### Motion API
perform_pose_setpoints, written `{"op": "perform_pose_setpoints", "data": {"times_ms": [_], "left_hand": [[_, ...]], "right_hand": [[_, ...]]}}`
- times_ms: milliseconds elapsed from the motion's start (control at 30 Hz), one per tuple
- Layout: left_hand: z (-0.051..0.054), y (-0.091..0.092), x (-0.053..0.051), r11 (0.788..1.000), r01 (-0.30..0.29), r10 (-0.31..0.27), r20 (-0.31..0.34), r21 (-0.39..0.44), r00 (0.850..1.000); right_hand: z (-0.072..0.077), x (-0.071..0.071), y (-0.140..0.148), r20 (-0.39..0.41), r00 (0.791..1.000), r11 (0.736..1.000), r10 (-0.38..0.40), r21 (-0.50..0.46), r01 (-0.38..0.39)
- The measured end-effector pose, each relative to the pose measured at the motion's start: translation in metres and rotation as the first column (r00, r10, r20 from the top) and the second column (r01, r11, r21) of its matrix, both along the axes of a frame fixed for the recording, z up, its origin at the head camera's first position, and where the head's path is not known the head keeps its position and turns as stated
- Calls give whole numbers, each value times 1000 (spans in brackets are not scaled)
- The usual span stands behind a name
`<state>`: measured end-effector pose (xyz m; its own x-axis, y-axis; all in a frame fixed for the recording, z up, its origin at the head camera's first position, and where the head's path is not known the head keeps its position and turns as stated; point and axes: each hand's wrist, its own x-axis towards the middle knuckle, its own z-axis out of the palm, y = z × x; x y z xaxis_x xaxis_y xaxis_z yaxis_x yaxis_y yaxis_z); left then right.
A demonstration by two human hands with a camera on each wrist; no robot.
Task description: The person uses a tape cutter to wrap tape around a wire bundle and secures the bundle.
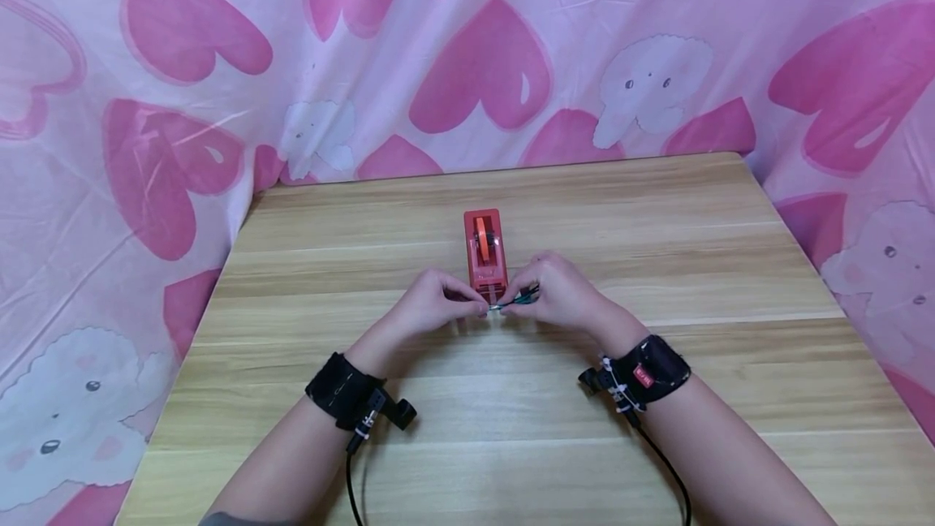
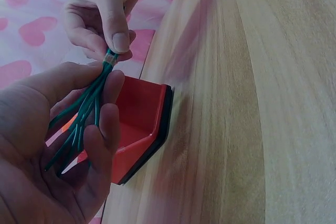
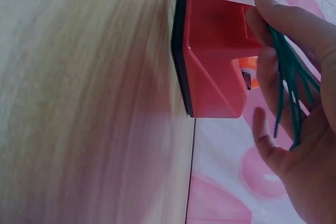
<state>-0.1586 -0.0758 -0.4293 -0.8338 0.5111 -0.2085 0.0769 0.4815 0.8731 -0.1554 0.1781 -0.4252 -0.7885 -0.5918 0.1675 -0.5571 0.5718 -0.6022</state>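
A bundle of thin green wire-like strands [image 2: 84, 109] is held between both hands, in front of the red tape dispenser [image 1: 486, 273]. Around its middle goes a narrow pale band, apparently tape [image 2: 109, 59]. My left hand [image 1: 436, 301] pinches the bundle between thumb and finger on one side of the band. On the other side my right hand [image 1: 553, 292] pinches it the same way. In the right wrist view, loose strand ends [image 3: 287, 72] fan out over the right palm. An orange tape roll [image 1: 482, 240] sits in the dispenser.
The wooden table [image 1: 482, 445] stretches out on all sides of the hands. Pink heart-patterned cloth [image 1: 482, 63] hangs behind it and at both sides. Each wrist wears a black strap with a small camera, and a cable [image 1: 668, 469] trails from each.
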Motion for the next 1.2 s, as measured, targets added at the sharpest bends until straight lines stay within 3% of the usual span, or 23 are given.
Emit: {"op": "perform_pose_setpoints", "data": {"times_ms": [133,333,533,867,1033,1200], "left_hand": [[1,0,1,1000,-20,20,12,-3,1000],[2,2,2,999,-44,43,-29,-28,999],[4,3,4,996,-68,63,-77,-51,995],[8,5,8,991,-97,78,-185,-95,980],[10,5,9,991,-101,80,-216,-88,973],[9,6,10,991,-106,83,-244,-81,966]], "right_hand": [[3,1,0,108,994,999,-35,20,33],[10,0,0,291,954,998,-70,11,70],[15,-8,1,359,933,999,-30,-6,35],[26,-19,-1,420,904,997,-77,57,59],[25,-25,2,530,847,998,-32,63,-2],[24,-26,3,618,786,999,31,3,-42]]}}
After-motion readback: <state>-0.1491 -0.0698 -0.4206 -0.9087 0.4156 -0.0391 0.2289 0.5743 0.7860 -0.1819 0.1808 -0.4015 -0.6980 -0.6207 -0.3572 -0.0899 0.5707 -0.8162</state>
